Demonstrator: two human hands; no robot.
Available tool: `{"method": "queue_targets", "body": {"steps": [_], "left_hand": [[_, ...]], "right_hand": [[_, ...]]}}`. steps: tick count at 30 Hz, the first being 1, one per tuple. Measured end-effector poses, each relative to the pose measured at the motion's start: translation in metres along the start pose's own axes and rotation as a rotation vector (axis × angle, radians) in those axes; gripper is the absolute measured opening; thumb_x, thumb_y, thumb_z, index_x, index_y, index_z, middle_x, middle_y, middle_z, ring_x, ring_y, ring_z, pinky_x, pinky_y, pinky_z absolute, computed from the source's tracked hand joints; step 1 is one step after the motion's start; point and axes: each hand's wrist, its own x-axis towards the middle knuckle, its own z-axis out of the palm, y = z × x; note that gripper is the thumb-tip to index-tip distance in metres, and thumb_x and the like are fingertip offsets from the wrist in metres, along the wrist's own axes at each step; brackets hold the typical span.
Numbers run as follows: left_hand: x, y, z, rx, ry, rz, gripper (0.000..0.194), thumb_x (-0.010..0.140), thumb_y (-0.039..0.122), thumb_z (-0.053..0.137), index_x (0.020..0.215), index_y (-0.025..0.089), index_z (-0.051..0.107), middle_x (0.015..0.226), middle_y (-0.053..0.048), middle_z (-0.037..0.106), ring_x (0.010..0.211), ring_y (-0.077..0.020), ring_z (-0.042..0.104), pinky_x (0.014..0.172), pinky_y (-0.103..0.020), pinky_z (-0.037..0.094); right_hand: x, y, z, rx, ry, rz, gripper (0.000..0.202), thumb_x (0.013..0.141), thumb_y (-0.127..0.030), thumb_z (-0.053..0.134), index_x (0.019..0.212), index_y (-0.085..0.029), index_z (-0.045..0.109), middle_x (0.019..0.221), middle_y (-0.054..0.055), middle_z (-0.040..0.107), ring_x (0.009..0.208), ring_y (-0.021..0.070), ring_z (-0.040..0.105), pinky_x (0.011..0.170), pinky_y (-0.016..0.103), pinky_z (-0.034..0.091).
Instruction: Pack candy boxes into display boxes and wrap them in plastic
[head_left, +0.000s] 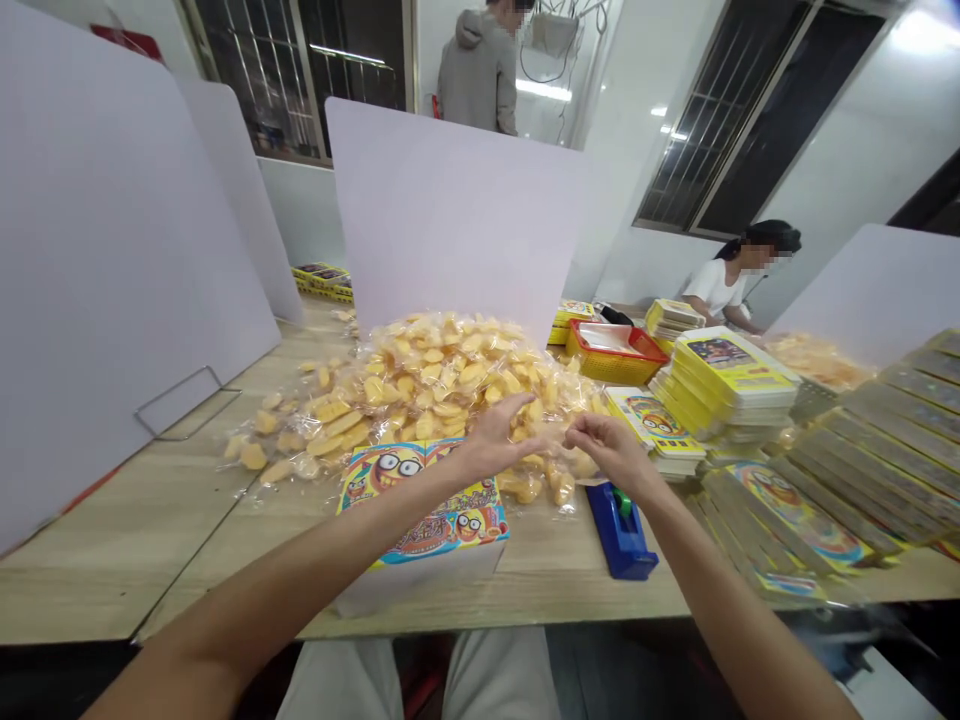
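Note:
My left hand [501, 440] reaches over the printed box, thumb and fingers spread apart, just in front of a pile of yellow pieces in clear plastic bags [442, 375]. To its right, my right hand [611, 450] has its fingers curled in a pinch at the pile's right edge. Clear plastic shows near those fingertips, but what they hold is too unclear to name. Beneath my left forearm stands a white-sided box [420, 570] with a colourful cartoon-face top. A blue tape dispenser [621, 535] with a green core sits below my right hand.
Stacks of yellow printed boxes [731, 375] and shrink-wrapped packs [802, 500] crowd the right side. Behind them is a red and yellow basket [615, 355]. White partitions [457, 215] stand behind and left, with a wire stand [187, 405]. Two people are farther back.

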Motion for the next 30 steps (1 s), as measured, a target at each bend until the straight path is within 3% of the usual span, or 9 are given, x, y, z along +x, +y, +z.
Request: {"method": "queue_targets", "body": {"steps": [3,6,11,16,24,27,30], "left_hand": [[0.014,0.005,0.018,-0.208,-0.152,-0.018,0.02,0.077,0.026,0.066,0.092,0.013,0.072,0.092,-0.008,0.072,0.088,-0.0198,0.065,0.084,-0.033,0.049],[0.015,0.007,0.026,-0.385,-0.227,-0.083,0.017,0.076,0.027,0.065,0.07,0.012,0.071,0.068,-0.004,0.068,0.066,-0.013,0.059,0.069,-0.026,0.045],[0.009,0.008,0.026,-0.607,-0.313,-0.191,0.023,0.073,0.032,0.068,0.065,0.011,0.069,0.063,-0.005,0.065,0.062,-0.012,0.057,0.067,-0.025,0.043],[0.007,0.004,0.024,-0.712,-0.452,-0.351,0.028,0.07,0.037,0.073,0.072,0.009,0.069,0.066,-0.008,0.066,0.057,-0.0118,0.061,0.051,-0.021,0.034],[0.006,0.001,0.031,-0.722,-0.379,-0.449,0.03,0.063,0.035,0.08,0.065,0.007,0.068,0.059,-0.007,0.065,0.048,-0.0106,0.06,0.044,-0.018,0.033],[0.007,0.002,0.031,-0.741,-0.32,-0.502,0.034,0.059,0.036,0.083,0.062,0.008,0.066,0.054,-0.005,0.063,0.045,-0.0096,0.057,0.043,-0.018,0.033],[0.008,0.002,0.028,-0.787,-0.301,-0.525,0.036,0.058,0.038,0.085,0.064,0.008,0.066,0.058,-0.006,0.064,0.048,-0.0102,0.059,0.046,-0.019,0.037]], "right_hand": [[-0.009,-0.006,-0.006,0.11,-0.014,-0.006,0.026,0.089,-0.037,0.055,0.074,-0.018,0.063,0.071,0.002,0.066,0.069,0.0152,0.058,0.067,0.026,0.042],[-0.013,-0.005,-0.008,0.146,-0.025,0.0,0.025,0.089,-0.036,0.056,0.073,-0.018,0.062,0.069,0.001,0.064,0.067,0.0144,0.056,0.065,0.026,0.041],[-0.013,-0.006,-0.01,0.165,-0.02,0.019,0.028,0.088,-0.037,0.055,0.068,-0.018,0.059,0.061,-0.001,0.058,0.058,0.0124,0.05,0.055,0.024,0.036],[-0.013,-0.004,-0.01,0.154,-0.045,0.003,0.032,0.087,-0.04,0.056,0.064,-0.018,0.057,0.058,-0.001,0.056,0.056,0.012,0.048,0.054,0.024,0.036],[-0.013,0.005,-0.005,0.089,-0.046,-0.039,0.034,0.091,-0.038,0.052,0.064,-0.019,0.06,0.061,-0.001,0.06,0.061,0.0135,0.055,0.059,0.024,0.041],[-0.013,0.005,0.001,0.027,0.036,-0.062,0.032,0.093,-0.036,0.049,0.069,-0.02,0.065,0.068,0.001,0.066,0.067,0.0167,0.06,0.066,0.027,0.045],[-0.012,0.006,0.009,0.028,0.197,-0.113,0.025,0.092,-0.034,0.051,0.082,-0.021,0.07,0.083,0.005,0.072,0.079,0.0204,0.066,0.076,0.032,0.048]]}}
